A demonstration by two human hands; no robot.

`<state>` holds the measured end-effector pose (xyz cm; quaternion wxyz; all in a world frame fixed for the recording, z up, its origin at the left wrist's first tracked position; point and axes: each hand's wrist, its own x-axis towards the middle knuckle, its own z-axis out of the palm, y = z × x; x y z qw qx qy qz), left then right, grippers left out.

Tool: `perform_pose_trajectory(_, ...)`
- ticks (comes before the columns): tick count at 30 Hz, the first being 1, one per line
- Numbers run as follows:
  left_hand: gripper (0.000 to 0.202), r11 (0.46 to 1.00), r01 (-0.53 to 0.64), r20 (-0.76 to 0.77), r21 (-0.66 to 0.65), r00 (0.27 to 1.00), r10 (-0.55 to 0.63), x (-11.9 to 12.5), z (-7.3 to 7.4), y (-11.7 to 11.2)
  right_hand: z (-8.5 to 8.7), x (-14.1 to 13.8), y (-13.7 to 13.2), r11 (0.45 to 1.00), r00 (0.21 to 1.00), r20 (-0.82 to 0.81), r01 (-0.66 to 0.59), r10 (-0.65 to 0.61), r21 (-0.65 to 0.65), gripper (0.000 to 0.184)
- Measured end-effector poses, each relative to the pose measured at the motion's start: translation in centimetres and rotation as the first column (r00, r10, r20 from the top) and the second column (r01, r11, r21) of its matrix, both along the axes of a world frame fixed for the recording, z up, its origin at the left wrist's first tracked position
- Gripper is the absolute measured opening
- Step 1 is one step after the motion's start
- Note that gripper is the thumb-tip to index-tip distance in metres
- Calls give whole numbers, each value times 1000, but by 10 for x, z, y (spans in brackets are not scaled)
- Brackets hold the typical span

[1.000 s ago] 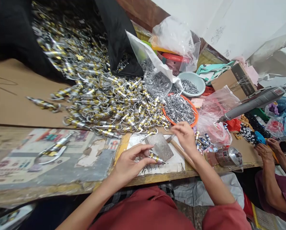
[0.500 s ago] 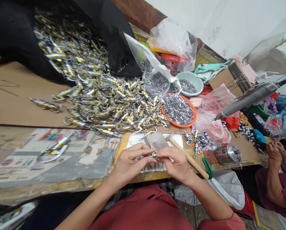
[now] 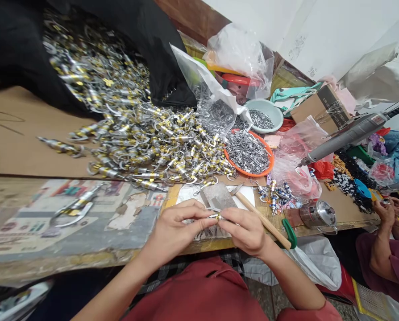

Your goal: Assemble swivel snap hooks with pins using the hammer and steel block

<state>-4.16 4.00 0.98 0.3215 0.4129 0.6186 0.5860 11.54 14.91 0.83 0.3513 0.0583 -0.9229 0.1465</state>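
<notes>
Between my two hands, above the table's front edge, is a small silver-and-yellow metal hook clasp (image 3: pixel 216 216). My left hand (image 3: pixel 179 225) pinches one end with thumb and fingers. The other end is pinched by my right hand (image 3: pixel 248 231), and the fingertips hide part of the clasp. Just beyond them lies a grey metal block (image 3: pixel 221 197). A wooden-handled hammer (image 3: pixel 264 218) rests beside my right hand. One similar clasp (image 3: pixel 77 207) lies apart on the left, and a large heap of them (image 3: pixel 152 145) spreads out from a black cloth sack (image 3: pixel 172 80).
An orange basket (image 3: pixel 272 161) and a pale blue bowl (image 3: pixel 280 119) hold small metal parts. A grey electric screwdriver (image 3: pixel 347 137) hangs at the right. Near it are blue-and-silver clasps (image 3: pixel 281 196), a metal cup (image 3: pixel 318 215) and a co-worker's hands (image 3: pixel 387 211).
The clasp between my fingers has turned, and more of its silver curve shows. My left hand has shifted slightly left. The co-worker's hands have moved a little.
</notes>
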Motion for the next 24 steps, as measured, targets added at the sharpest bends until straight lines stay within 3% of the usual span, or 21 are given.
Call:
perform_pose_trajectory(5,9,997,29,-67,67,997,-25,-4,0,-2,1,-3,-3,994,999,28,36,-33,-107,28)
perform_pose_trajectory(9,12,997,79,51,19,996,-80,-3,-3,-3,-5,-4,-8,956,996,49,79,-68,-282,27)
perform_pose_trajectory(12,18,995,60,184,-81,982,-44,2,-6,-4,-7,-5,-11,887,988,72,151,-133,-436,17)
perform_pose_trajectory(16,59,987,9,345,-160,937,47,10,-14,-5,-5,-8,-16,790,972,116,233,-204,-567,11)
perform_pose_trajectory(18,71,989,-20,358,-147,931,72,11,-19,-5,-3,-10,-15,784,971,159,236,-176,-575,12)
perform_pose_trajectory(21,69,989,-60,316,-139,943,102,7,-25,-4,1,-14,7,819,965,235,226,-115,-527,13)
perform_pose_trajectory(23,68,986,-58,297,-153,949,102,4,-27,-2,3,-20,38,837,932,266,342,-245,-427,15)
perform_pose_trajectory(24,69,985,-49,299,-162,949,97,2,-28,-1,3,-24,57,814,878,267,471,-397,-340,18)
